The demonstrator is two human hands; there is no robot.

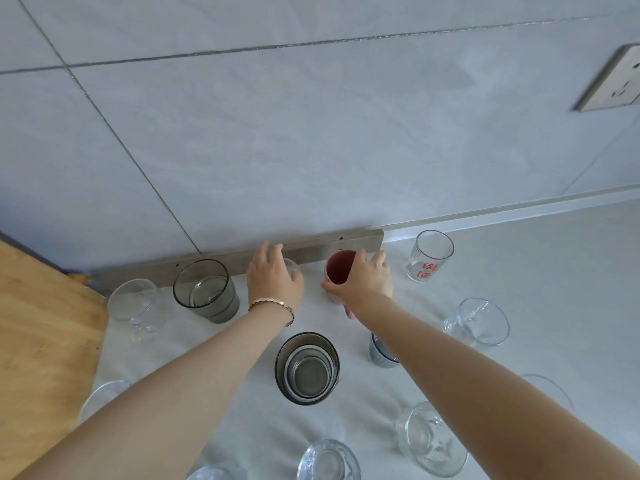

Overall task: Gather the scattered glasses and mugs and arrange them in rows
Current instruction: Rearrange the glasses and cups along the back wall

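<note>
My right hand point(363, 278) grips a pink mug point(337, 271) near the back wall strip. My left hand point(273, 275) rests over a small clear glass point(294, 265), mostly hidden under the fingers. A smoky grey glass point(206, 291) and a clear round glass point(136, 306) stand to the left along the wall. A dark steel cup point(306, 368) sits between my forearms. A bluish glass point(381, 353) is partly hidden under my right arm. A clear glass with red print point(429, 256) stands at the right, and a clear mug point(479, 322) closer to me.
Several more clear glasses stand near the front edge, among them a glass mug point(429, 439), a thick glass point(329, 460) and one at the left point(102, 398). A wooden board point(38, 323) lies at the left. A metal strip point(311, 249) runs along the tiled wall; a socket point(616, 81) sits upper right.
</note>
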